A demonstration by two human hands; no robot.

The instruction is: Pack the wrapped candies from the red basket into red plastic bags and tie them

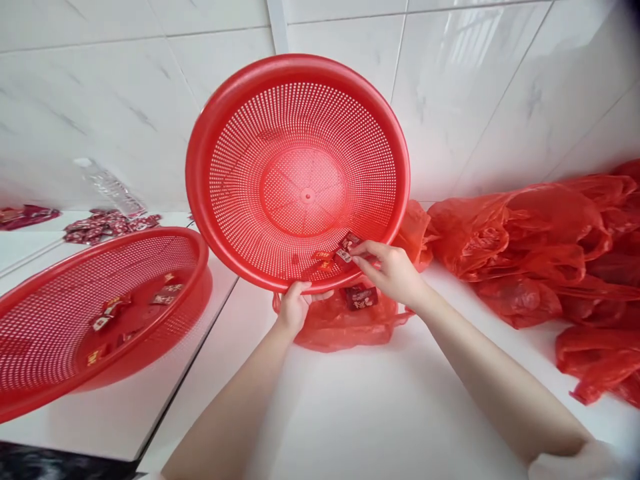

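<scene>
A clear bottle [113, 187] with a whitish cap sits at left near the wall [465, 100] of grey-veined tiles. A dark seam [187, 373] crosses the white tabletop [400, 413].

The left grip [294, 309] holds the low rim of a red basket [300, 65], tipped so its inside faces the person. The right grip [397, 275] pinches a small dark packet [345, 256] inside, beside a few more packets [324, 260]. Just below is a red bag [345, 333] with a wrapped piece [361, 297] on or in it. Lots of red sacks [530, 220] lie along the right of the table [380, 407]. At left, another basket [202, 257] has wrapped bits [167, 294]. A clear bottle [111, 188] touches a pile [97, 228] near the back edge.
</scene>
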